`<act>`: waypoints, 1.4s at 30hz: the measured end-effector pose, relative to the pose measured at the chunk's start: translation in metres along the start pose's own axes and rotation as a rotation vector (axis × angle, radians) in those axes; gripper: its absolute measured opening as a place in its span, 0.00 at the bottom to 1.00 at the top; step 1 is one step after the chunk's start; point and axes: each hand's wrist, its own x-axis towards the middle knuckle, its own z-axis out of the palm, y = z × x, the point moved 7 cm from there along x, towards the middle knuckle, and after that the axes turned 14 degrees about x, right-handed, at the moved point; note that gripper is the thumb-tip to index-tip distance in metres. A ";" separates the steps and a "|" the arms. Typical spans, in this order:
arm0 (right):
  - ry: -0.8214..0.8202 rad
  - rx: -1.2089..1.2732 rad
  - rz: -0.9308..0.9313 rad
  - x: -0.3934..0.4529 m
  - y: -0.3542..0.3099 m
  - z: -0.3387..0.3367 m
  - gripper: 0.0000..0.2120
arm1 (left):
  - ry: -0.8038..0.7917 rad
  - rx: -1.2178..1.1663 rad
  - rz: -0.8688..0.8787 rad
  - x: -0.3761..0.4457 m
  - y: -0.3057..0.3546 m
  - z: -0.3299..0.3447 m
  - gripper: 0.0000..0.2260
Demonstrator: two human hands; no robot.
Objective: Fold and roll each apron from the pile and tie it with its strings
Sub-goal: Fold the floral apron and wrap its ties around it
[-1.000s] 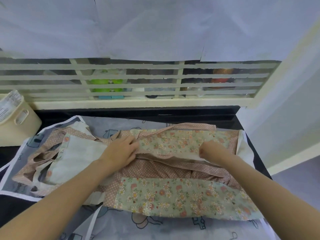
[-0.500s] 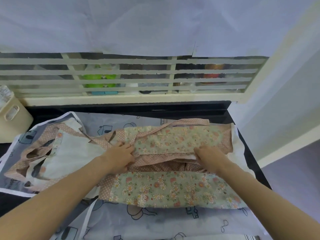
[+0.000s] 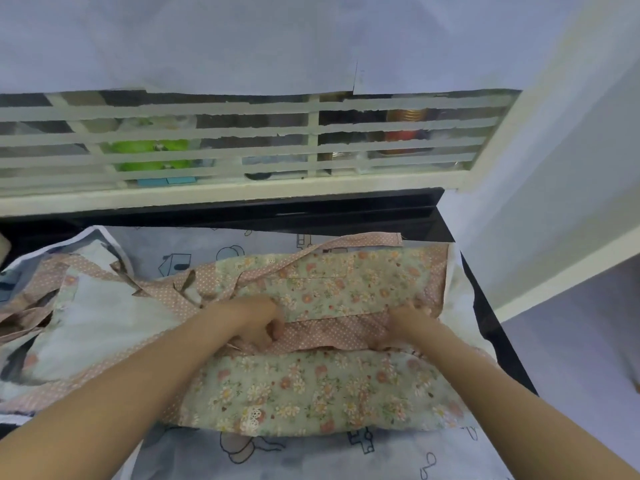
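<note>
A floral apron [image 3: 325,389] with pink dotted trim lies spread across the cloth-covered table, folded lengthwise into bands. My left hand [image 3: 256,320] grips the pink dotted fold in the middle of the apron with curled fingers. My right hand [image 3: 410,320] pinches the same fold near the apron's right end. A pink dotted string [image 3: 360,241] runs along the far edge. More apron fabric with pale lining [image 3: 104,323] and loose straps lies piled at the left.
A pale printed cloth [image 3: 311,455] covers the black table [image 3: 485,317], whose right edge drops to the floor. A slatted cream window frame [image 3: 242,188] runs behind the table.
Both hands have slid nearer to me along the apron and spread apart, now curled on the pink fold. The view has moved in closer; the beige basket at the left is out of frame.
</note>
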 end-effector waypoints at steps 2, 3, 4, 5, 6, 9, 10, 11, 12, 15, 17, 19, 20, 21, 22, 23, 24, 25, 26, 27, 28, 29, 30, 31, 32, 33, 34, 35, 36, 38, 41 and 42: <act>-0.040 0.002 0.010 0.003 0.001 -0.012 0.34 | 0.242 -0.123 -0.065 -0.002 -0.010 -0.029 0.05; -0.010 0.023 -0.029 0.005 -0.005 -0.024 0.31 | 0.421 -0.169 -0.147 -0.006 -0.020 -0.047 0.05; 0.055 0.065 -0.092 0.003 -0.012 -0.035 0.26 | 0.581 -0.188 -0.240 -0.012 -0.029 -0.060 0.07; 0.147 0.120 -0.170 0.000 -0.024 -0.049 0.21 | 0.670 -0.183 -0.342 -0.015 -0.040 -0.064 0.11; 0.239 0.160 -0.247 -0.006 -0.039 -0.062 0.16 | 0.656 -0.162 -0.439 -0.015 -0.050 -0.061 0.16; 0.399 0.134 -0.553 -0.020 -0.090 -0.079 0.24 | 0.408 -0.023 -0.542 -0.005 -0.062 -0.040 0.15; 0.419 0.087 -0.665 -0.025 -0.107 -0.079 0.28 | 0.381 -0.036 -0.505 -0.004 -0.062 -0.036 0.11; 0.434 0.018 -0.751 -0.030 -0.122 -0.078 0.32 | 0.366 -0.068 -0.447 -0.004 -0.060 -0.035 0.07; 0.447 -0.067 -0.810 -0.032 -0.134 -0.074 0.34 | 0.350 -0.110 -0.372 -0.003 -0.056 -0.031 0.06; 0.438 -0.319 -0.863 -0.032 -0.163 -0.055 0.29 | 0.313 -0.190 -0.120 -0.014 -0.039 -0.025 0.15; 0.476 -0.379 -0.823 -0.031 -0.170 -0.054 0.17 | 0.346 -0.180 -0.052 -0.030 -0.031 -0.025 0.16; 0.543 -0.341 -0.750 -0.035 -0.167 -0.067 0.10 | 0.341 -0.149 -0.051 -0.043 -0.031 -0.017 0.12; 0.547 -0.315 -0.696 -0.036 -0.160 -0.075 0.09 | 0.323 -0.141 -0.063 -0.047 -0.034 -0.011 0.12; 0.536 -0.294 -0.649 -0.038 -0.152 -0.084 0.09 | 0.309 -0.130 -0.085 -0.052 -0.038 -0.005 0.12; 0.530 -0.294 -0.610 -0.042 -0.143 -0.092 0.08 | 0.310 -0.117 -0.111 -0.055 -0.044 0.001 0.12; 0.537 -0.312 -0.568 -0.045 -0.133 -0.100 0.07 | 0.329 -0.097 -0.134 -0.058 -0.048 0.002 0.13; 0.547 -0.330 -0.526 -0.047 -0.122 -0.107 0.06 | 0.348 -0.082 -0.157 -0.060 -0.052 0.002 0.13; 0.556 -0.341 -0.484 -0.051 -0.111 -0.113 0.06 | 0.368 -0.073 -0.166 -0.061 -0.053 -0.001 0.13; 0.561 -0.342 -0.457 -0.055 -0.100 -0.116 0.06 | 0.386 -0.078 -0.167 -0.062 -0.050 -0.005 0.13; 0.575 -0.336 -0.449 -0.060 -0.091 -0.117 0.07 | 0.395 -0.077 -0.163 -0.062 -0.046 -0.009 0.13; 0.586 -0.321 -0.451 -0.065 -0.083 -0.114 0.07 | 0.399 -0.052 -0.157 -0.061 -0.040 -0.013 0.15; 0.579 -0.308 -0.459 -0.068 -0.075 -0.108 0.09 | 0.360 -0.017 -0.158 -0.060 -0.035 -0.012 0.17; 0.541 -0.296 -0.454 -0.067 -0.067 -0.097 0.11 | 0.293 -0.002 -0.156 -0.058 -0.030 -0.005 0.19; 0.468 -0.289 -0.431 -0.063 -0.059 -0.082 0.15 | 0.222 -0.026 -0.146 -0.056 -0.025 0.002 0.20; 0.364 -0.280 -0.393 -0.059 -0.049 -0.063 0.18 | 0.154 -0.084 -0.134 -0.054 -0.020 0.012 0.21; 0.244 -0.262 -0.350 -0.052 -0.039 -0.042 0.23 | 0.109 -0.141 -0.127 -0.054 -0.016 0.020 0.23; 0.137 -0.225 -0.315 -0.049 -0.032 -0.025 0.29 | 0.112 -0.196 -0.123 -0.053 -0.016 0.022 0.24; 0.064 -0.167 -0.290 -0.046 -0.027 -0.015 0.34 | 0.166 -0.259 -0.119 -0.054 -0.017 0.017 0.27; 0.041 -0.089 -0.291 -0.043 -0.026 -0.012 0.36 | 0.259 -0.321 -0.124 -0.057 -0.021 0.007 0.28; 0.110 0.089 -0.331 -0.039 -0.033 -0.026 0.33 | 0.421 -0.363 -0.158 -0.059 -0.039 -0.017 0.21; 0.294 0.191 -0.401 -0.031 -0.048 -0.058 0.27 | 0.386 -0.203 -0.270 -0.050 -0.068 -0.033 0.24; 0.319 0.179 -0.420 -0.027 -0.053 -0.065 0.27 | 0.347 -0.146 -0.289 -0.043 -0.075 -0.034 0.26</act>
